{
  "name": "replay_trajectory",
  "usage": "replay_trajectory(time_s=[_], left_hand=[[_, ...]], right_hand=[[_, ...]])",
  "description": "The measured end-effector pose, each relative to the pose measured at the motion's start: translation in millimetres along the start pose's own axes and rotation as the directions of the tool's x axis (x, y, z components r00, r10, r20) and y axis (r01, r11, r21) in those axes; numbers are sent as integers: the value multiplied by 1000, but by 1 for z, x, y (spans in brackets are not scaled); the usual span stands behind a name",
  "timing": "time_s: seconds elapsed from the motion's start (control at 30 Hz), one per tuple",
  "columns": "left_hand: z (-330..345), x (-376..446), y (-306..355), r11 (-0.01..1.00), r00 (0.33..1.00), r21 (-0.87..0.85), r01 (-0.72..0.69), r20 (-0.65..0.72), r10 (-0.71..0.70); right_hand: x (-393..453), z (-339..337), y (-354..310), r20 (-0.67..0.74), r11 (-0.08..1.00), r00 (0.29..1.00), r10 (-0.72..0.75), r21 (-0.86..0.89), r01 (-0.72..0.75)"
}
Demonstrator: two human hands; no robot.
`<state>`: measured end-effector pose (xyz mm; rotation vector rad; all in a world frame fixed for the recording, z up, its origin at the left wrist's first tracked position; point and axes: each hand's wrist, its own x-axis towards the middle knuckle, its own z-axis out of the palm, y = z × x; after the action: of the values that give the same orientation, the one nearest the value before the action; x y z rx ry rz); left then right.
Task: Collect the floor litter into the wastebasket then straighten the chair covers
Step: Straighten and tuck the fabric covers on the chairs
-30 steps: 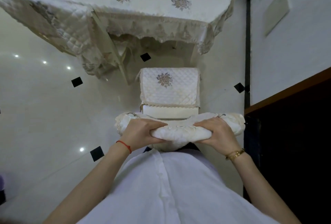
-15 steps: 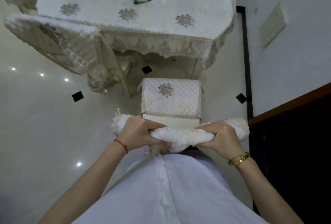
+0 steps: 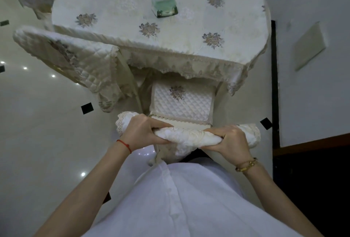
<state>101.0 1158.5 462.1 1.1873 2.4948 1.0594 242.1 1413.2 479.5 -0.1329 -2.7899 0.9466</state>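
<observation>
Looking down, I see both hands on the bunched chair cover (image 3: 186, 136) atop the chair back. Left hand (image 3: 141, 134): fingers curled over the roll, thumb beneath, gripping. Right hand (image 3: 230, 139): same grip near the opposite end. Lace-edged ends stick out past each fist. Quilted seat cushion (image 3: 182, 102) lies just beyond the fingertips, under the table (image 3: 170, 34). Tissue box (image 3: 164, 4) sits farther off, on the tabletop. No wastebasket in view.

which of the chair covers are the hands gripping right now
The bunched white lace-edged cover on the near chair's backrest top, gripped by left hand and right hand. The quilted cover on the left chair is untouched.
</observation>
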Motion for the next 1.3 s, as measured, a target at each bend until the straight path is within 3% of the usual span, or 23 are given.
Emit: replay_trajectory(time_s=[0.37, 0.63, 1.0, 1.3], left_hand=[[-20, 127, -60, 1000, 1000, -12, -10, -16, 9], [-31, 200, -92, 998, 999, -59, 1, -32, -3], [-37, 275, -109, 995, 998, -77, 62, -7, -63], [-34, 293, -111, 992, 996, -94, 90, 32, -87]], right_hand=[[129, 7, 42, -58, 998, 998, -13, 56, 16], [210, 7, 76, -92, 996, 993, -69, -59, 64], [278, 4, 115, -133, 995, 989, -58, -85, 46], [292, -1, 135, -65, 998, 996, -58, 14, 59]])
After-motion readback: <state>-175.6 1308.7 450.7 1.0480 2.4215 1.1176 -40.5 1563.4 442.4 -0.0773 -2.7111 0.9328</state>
